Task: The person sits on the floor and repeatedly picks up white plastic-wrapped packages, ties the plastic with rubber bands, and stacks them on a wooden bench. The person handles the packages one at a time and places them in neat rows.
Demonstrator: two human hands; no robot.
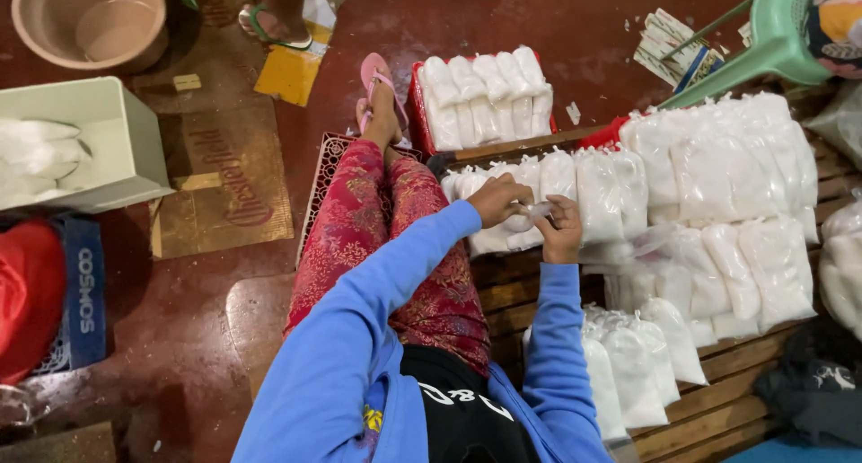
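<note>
Both my hands meet over a small clear plastic bag of white powder [528, 219] at the near end of a row of such bags. My left hand [499, 199] pinches the top of the bag, fingers closed on it. My right hand [561, 229] grips the same bag from the other side. Blue sleeves cover both my arms. Many filled white bags [718, 171] lie in rows on a wooden pallet [718, 400] to the right. My legs in red patterned trousers stretch forward beside the pallet.
A red crate [417, 113] holds more white bags ahead of my foot. A white box [108, 140] and a beige basin [90, 18] stand at the far left. A green plastic chair [763, 41] is at top right. Another person's sandalled foot [274, 18] is at top.
</note>
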